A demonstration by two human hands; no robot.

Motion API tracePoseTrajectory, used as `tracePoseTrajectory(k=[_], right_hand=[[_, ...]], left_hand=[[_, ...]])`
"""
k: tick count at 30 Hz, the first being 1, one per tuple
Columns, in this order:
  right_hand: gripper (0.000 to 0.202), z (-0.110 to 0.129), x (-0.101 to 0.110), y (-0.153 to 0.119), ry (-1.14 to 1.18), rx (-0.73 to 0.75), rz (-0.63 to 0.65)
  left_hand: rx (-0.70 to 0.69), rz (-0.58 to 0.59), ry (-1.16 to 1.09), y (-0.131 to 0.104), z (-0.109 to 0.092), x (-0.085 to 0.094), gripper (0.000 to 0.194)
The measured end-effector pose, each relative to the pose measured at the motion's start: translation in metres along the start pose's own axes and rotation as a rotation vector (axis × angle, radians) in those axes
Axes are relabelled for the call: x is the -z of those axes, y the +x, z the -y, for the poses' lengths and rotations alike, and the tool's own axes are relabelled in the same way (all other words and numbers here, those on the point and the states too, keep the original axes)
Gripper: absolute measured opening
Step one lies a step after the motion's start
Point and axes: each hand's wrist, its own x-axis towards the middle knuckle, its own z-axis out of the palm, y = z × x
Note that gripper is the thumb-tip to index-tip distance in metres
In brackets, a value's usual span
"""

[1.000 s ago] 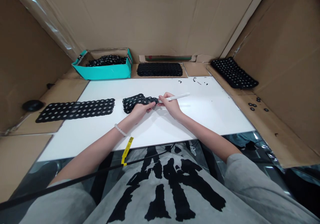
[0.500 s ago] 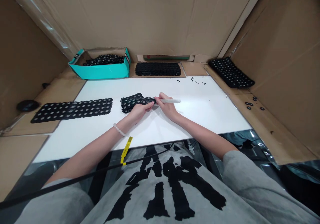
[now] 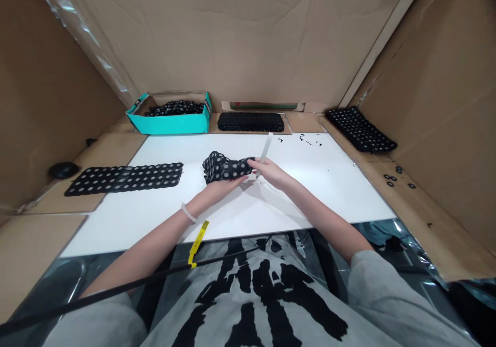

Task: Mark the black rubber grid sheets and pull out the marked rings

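Note:
A black sheet with rows of round holes (image 3: 231,169) is bunched up and lifted off the white board. My left hand (image 3: 223,188) supports it from beneath, its fingers partly hidden by the sheet. My right hand (image 3: 272,172) grips a slim white pen-like tool (image 3: 267,146), which points up and away. Its fingertips also touch the right end of the sheet. To the left, another black perforated sheet (image 3: 126,178) lies flat, partly on the white board (image 3: 186,145).
A turquoise box (image 3: 170,124) at the back left holds more black perforated pieces. A stack of black sheets (image 3: 251,122) lies beside it. More sheets (image 3: 361,129) rest at the right, near several small black rings (image 3: 390,184). Cardboard walls (image 3: 248,37) surround the board.
The held sheet has been raised and bunched, with my left hand now under it. The tool has swung from lying sideways to nearly upright in my right hand. The camera view has tilted slightly.

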Motion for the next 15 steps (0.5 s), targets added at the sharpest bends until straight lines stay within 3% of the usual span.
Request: tracePoseTrajectory(k=[2, 4, 6, 10, 11, 13, 15], right_hand=[[0.033, 0.012, -0.002, 0.007, -0.100, 0.177, -0.064], [0.037, 0.031, 0.000, 0.015, -0.163, 0.311, -0.063], [0.039, 0.053, 0.005, 0.020, -0.195, 0.397, -0.025], [0.041, 0.086, 0.017, 0.026, -0.223, 0.457, 0.021], [0.040, 0.089, 0.021, 0.027, -0.237, 0.453, 0.015], [0.040, 0.089, 0.028, 0.029, -0.267, 0.430, -0.022], [0.040, 0.081, 0.034, 0.033, -0.280, 0.386, -0.078]], left_hand=[[0.007, 0.020, 0.017, 0.006, 0.005, 0.001, 0.037], [0.022, -0.067, -0.112, 0.016, 0.010, 0.003, 0.030], [0.033, -0.111, -0.425, 0.024, 0.011, 0.009, 0.020], [0.025, 0.059, -1.136, 0.022, 0.002, 0.037, 0.014], [0.024, 0.051, -1.251, 0.020, -0.002, 0.045, 0.017], [0.057, -0.070, -1.385, 0.022, -0.008, 0.060, 0.024], [0.127, -0.267, -1.408, 0.031, -0.009, 0.070, 0.020]])
